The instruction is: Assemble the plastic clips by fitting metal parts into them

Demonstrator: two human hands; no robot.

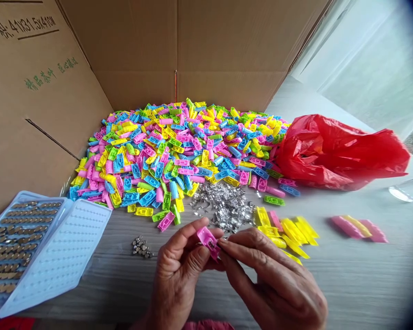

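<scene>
Your fingers (pixel 189 236) pinch a small pink plastic piece (pixel 207 239).
Your left hand (pixel 179 275) and right hand (pixel 270 279) meet above the grey wood-grain counter (pixel 351 284); fingertips hide the piece's lower end, its detail hard to make out.

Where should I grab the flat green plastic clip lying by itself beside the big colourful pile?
Pinch the flat green plastic clip across its two long edges, coming straight down from above. It lies flat and narrow, a little apart from the pile of coloured plastic clips, so your finger and thumb should fit on both sides without bumping its neighbours.
</scene>
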